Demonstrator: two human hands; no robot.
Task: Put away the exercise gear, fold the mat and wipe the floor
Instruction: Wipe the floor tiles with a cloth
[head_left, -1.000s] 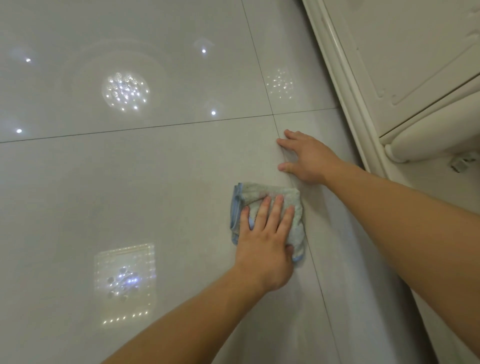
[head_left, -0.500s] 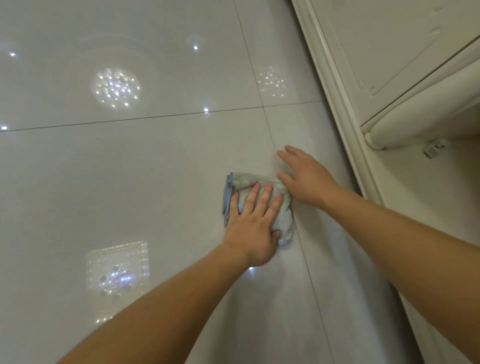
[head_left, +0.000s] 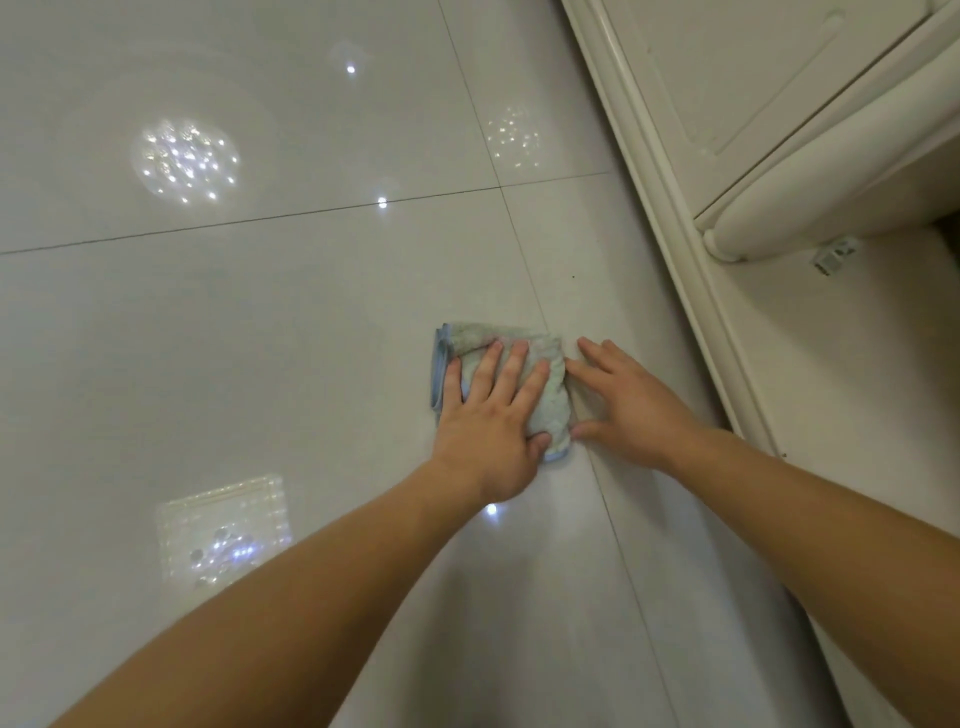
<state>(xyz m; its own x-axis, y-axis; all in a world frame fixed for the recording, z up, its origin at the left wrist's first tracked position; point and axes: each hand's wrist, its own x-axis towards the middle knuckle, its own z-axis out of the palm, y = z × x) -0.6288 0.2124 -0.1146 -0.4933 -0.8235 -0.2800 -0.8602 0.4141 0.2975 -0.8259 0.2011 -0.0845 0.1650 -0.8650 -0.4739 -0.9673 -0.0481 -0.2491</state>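
A folded grey cloth with a blue edge (head_left: 550, 400) lies flat on the glossy white tiled floor (head_left: 260, 338). My left hand (head_left: 491, 421) presses down on the cloth with straight, spread fingers and covers most of it. My right hand (head_left: 628, 405) rests flat on the floor tile just to the right of the cloth, its fingers straight and its fingertips touching the cloth's right edge. Neither hand grips anything. No exercise gear or mat is in view.
A cream skirting board (head_left: 670, 218) runs diagonally along the right side, with a panelled cream cabinet or door (head_left: 753, 88) above it and a rounded padded edge (head_left: 831, 187) jutting out. Ceiling lights reflect in the tiles at the left.
My right hand has moved back along the floor from ahead of the cloth to beside it, now touching its right edge. My left hand stays pressed on the cloth.
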